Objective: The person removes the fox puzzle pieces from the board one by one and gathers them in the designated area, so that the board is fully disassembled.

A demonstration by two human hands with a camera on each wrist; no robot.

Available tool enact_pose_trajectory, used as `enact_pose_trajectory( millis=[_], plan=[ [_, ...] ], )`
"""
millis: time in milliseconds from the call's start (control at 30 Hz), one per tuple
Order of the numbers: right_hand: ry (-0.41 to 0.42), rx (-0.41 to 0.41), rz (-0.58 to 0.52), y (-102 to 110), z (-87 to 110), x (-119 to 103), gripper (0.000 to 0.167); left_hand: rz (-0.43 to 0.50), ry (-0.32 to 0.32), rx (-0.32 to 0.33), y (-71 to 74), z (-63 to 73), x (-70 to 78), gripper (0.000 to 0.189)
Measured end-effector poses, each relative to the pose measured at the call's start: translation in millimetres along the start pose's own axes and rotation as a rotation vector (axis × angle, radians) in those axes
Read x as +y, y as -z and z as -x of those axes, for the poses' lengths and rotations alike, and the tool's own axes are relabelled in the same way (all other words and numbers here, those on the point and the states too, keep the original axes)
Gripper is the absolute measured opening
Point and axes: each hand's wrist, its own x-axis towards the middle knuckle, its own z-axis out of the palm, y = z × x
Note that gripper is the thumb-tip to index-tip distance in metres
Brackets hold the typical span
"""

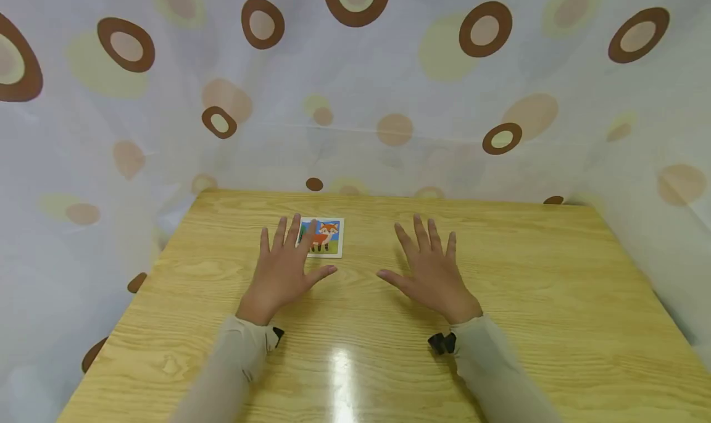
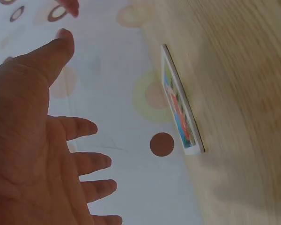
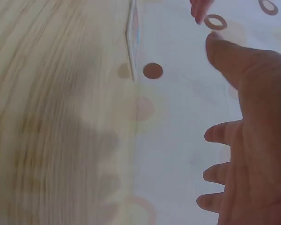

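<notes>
Two bare hands above a wooden table (image 1: pixel 528 275). Left hand (image 1: pixel 283 268): grip wide, fingers spread; in the head view its index finger overlaps the card (image 1: pixel 329 239), but the left wrist view shows hand and card apart. Right hand (image 1: pixel 436 275): grip likewise wide, fingers spread, to the right of the card; its shadow falls on the table. The card, bearing a fox picture, lies flat near the table's far edge, left of centre. Behind: a spotted sheet (image 1: pixel 344 65).
</notes>
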Motion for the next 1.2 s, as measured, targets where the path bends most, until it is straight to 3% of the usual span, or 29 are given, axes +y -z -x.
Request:
enact_pose_trajectory(
  millis=[300,533,633,767,967,1200],
  plan=[
    [0.056,-0.068,-0.009,-18,-61.2,-27,0.077,-0.061,-0.058,-0.175,3.8,-43.6,-22.3,0.096],
    [0.157,-0.155,-0.055,-39,-103.0,-48,0.056,0.029,-0.047,-0.345,-2.6,-70.5,-43.9,0.087],
    [0.179,-0.206,-0.082,-50,-111.7,-52,0.051,0.1,-0.041,-0.403,-7.0,-72.0,-51.1,0.068],
    [0.218,-0.235,-0.063,-59,-114.4,-54,0.048,0.147,-0.047,-0.421,-11.3,-69.8,-54.7,0.041],
    [0.23,-0.218,-0.023,-59,-107.9,-54,0.053,0.143,-0.055,-0.401,-11.5,-64.3,-54.0,0.041],
    [0.254,-0.225,0.005,-52,-81.7,-52,0.055,0.046,-0.114,-0.372,-12.2,-46.3,-38.9,0.051]
  ],
)
